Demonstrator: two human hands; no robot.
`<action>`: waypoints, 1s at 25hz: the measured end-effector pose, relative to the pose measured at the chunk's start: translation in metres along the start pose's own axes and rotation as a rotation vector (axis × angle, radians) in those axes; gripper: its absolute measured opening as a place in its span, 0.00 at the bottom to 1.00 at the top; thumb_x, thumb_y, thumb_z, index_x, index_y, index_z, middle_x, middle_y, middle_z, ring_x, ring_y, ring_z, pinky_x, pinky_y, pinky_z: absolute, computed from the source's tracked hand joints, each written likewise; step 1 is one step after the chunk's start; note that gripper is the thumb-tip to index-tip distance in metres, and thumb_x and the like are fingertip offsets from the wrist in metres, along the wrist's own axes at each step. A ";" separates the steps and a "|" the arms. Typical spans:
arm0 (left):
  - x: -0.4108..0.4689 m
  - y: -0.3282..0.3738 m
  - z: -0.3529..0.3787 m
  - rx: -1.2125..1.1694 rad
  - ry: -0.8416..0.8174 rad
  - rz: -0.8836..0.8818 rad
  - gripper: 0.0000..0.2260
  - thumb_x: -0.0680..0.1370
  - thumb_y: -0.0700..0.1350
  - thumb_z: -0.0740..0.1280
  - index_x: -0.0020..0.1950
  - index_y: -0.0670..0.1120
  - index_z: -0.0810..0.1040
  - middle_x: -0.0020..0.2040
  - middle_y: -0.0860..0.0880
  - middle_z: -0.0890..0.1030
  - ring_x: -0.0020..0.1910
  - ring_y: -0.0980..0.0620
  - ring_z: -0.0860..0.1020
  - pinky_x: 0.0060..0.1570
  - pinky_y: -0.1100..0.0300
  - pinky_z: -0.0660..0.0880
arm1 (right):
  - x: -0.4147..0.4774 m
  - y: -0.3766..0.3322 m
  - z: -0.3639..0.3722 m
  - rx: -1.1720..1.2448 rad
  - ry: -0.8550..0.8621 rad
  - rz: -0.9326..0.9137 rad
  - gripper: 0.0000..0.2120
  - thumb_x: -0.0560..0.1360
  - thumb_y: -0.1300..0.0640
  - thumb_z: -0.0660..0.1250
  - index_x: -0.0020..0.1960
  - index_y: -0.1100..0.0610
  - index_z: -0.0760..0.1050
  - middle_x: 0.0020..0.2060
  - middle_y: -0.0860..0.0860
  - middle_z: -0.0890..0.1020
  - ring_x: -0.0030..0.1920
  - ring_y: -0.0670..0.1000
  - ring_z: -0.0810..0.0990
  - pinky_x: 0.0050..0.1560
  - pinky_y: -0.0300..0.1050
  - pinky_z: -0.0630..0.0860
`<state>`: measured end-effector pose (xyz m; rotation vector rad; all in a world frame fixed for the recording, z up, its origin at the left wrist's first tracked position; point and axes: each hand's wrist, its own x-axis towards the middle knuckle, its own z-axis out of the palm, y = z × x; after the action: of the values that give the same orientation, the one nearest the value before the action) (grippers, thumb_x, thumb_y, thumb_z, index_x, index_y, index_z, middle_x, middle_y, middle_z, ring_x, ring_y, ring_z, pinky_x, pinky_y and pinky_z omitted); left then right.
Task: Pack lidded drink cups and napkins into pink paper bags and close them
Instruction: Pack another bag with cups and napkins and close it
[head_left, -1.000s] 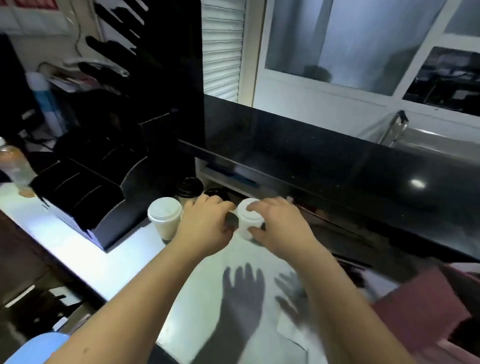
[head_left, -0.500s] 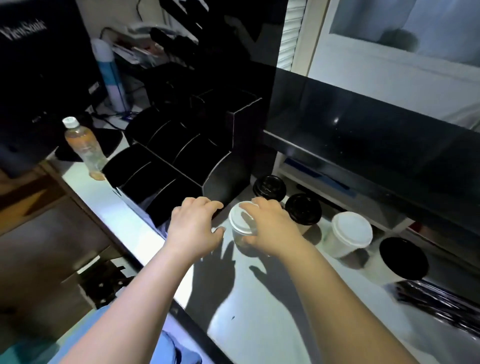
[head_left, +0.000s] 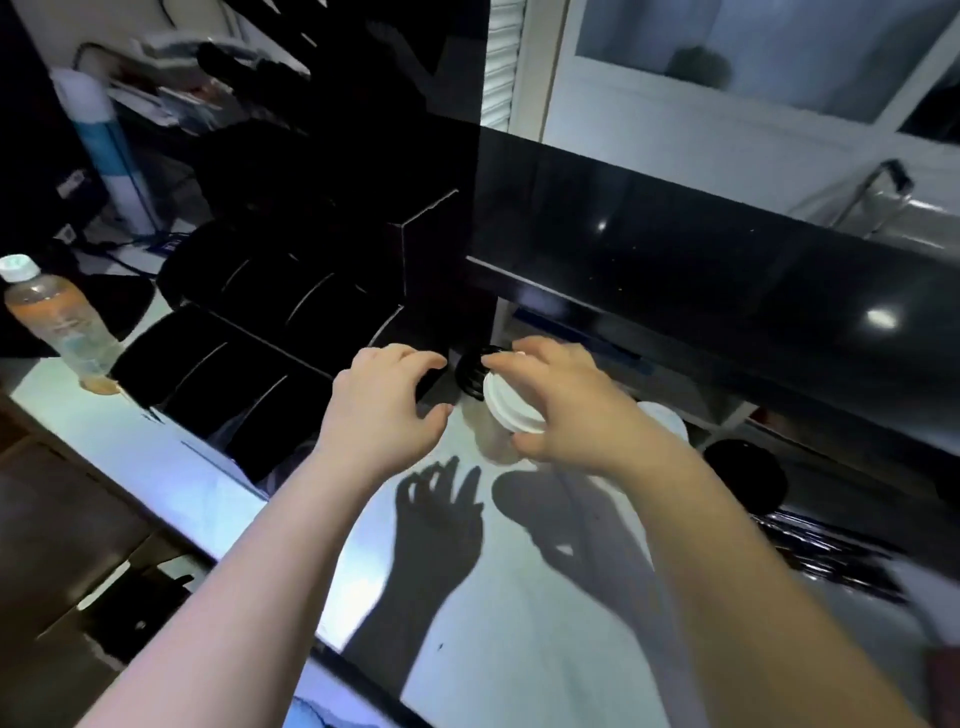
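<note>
Evidently the right hand (head_left: 566, 410) grips the cup (head_left: 489, 440) from above, fingers and thumb curled round the rim of its white lid (head_left: 511, 413), a hold that suits lifting it away from the other cups, such as the black-lidded one (head_left: 469, 371) just behind. The cup looks tilted and blurred, just above the counter (head_left: 493, 649) beside the dark organizer (head_left: 223, 379). The left hand (head_left: 379, 415) hovers just beside it, fingers loosely curled and apart, holding nothing, probably ready to steady it. No pink bag or napkins can be made out.
</note>
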<state>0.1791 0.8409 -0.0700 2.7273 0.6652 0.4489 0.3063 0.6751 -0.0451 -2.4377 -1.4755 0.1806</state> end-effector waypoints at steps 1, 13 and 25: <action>0.012 0.021 0.000 -0.020 0.004 0.065 0.21 0.72 0.55 0.68 0.65 0.56 0.73 0.62 0.53 0.76 0.64 0.45 0.69 0.60 0.49 0.70 | -0.016 0.014 -0.026 0.007 0.047 0.036 0.37 0.66 0.50 0.71 0.71 0.37 0.60 0.70 0.44 0.62 0.67 0.52 0.59 0.62 0.50 0.65; 0.010 0.362 0.042 -0.264 -0.103 0.839 0.23 0.73 0.57 0.68 0.67 0.55 0.73 0.63 0.53 0.75 0.63 0.47 0.69 0.59 0.48 0.70 | -0.312 0.152 -0.181 -0.212 0.413 0.762 0.35 0.66 0.49 0.71 0.67 0.32 0.61 0.68 0.43 0.64 0.66 0.54 0.60 0.61 0.56 0.66; -0.118 0.539 0.129 -0.300 -0.411 0.915 0.19 0.69 0.57 0.72 0.58 0.55 0.79 0.55 0.54 0.81 0.56 0.50 0.78 0.52 0.56 0.75 | -0.515 0.233 -0.175 -0.221 0.408 0.931 0.32 0.67 0.49 0.73 0.68 0.37 0.65 0.66 0.46 0.67 0.63 0.54 0.63 0.57 0.52 0.67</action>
<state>0.3386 0.2993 -0.0228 2.5482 -0.7265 0.1296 0.3064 0.0878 0.0294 -2.9094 -0.1379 -0.2972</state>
